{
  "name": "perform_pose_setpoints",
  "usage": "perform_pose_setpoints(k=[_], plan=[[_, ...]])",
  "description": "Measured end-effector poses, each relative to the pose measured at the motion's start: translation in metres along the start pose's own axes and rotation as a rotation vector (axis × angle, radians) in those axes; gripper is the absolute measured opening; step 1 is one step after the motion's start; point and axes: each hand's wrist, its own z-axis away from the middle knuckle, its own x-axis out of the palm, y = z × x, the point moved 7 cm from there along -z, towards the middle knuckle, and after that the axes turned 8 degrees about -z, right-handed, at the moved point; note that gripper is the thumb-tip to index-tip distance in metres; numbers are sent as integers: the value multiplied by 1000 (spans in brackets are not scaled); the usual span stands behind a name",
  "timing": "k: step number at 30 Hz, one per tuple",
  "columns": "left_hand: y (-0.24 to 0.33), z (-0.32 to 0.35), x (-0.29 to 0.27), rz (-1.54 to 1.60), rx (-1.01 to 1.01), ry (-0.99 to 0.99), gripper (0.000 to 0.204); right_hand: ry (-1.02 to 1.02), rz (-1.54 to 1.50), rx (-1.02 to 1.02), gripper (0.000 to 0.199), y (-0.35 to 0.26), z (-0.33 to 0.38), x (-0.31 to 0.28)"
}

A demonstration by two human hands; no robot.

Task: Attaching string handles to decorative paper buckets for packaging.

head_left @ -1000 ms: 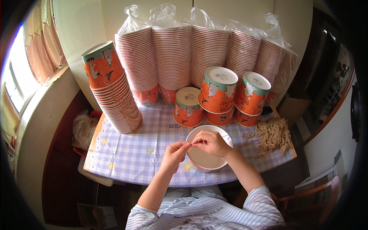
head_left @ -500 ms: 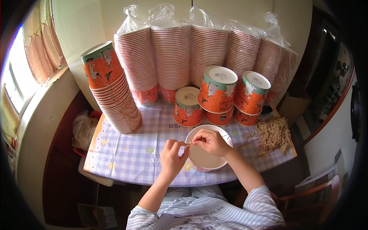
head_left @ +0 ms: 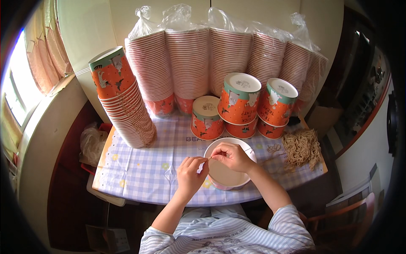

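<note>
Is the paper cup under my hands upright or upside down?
Upright: the paper cup stands on the checked tablecloth, its round open mouth facing up, pale inside showing, seemingly empty.

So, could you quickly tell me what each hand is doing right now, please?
Left hand: fingers pinched shut on a thin string beside the paper cup.
Right hand: closed on the same string's other end, above the cup.

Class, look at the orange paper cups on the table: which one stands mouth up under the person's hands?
The cup at the table's near edge, directly under both hands. Its pale inside faces up, while the other loose orange cups stand upside down, bottoms showing.
</note>
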Motion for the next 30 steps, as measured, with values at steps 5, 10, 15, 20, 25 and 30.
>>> perform_pose_setpoints(k=[5,10,15,20,25,30], plan=[[-12,4,5,126,-221,-127,8,-20,0,20,4,0,0,1],[-32,17,26,615,-467,-222,5,-17,-4,3,5,-1,0,2],[-33,17,29,652,-499,-285,4,-21,-3,0,5,-1,1,1],[-32,16,29,614,-498,-267,4,-27,-16,1,5,1,1,2],[-34,18,33,626,-493,-268,6,-37,-20,6,5,1,1,3],[-35,19,34,670,-516,-246,6,-34,0,-28,5,-2,1,3]])
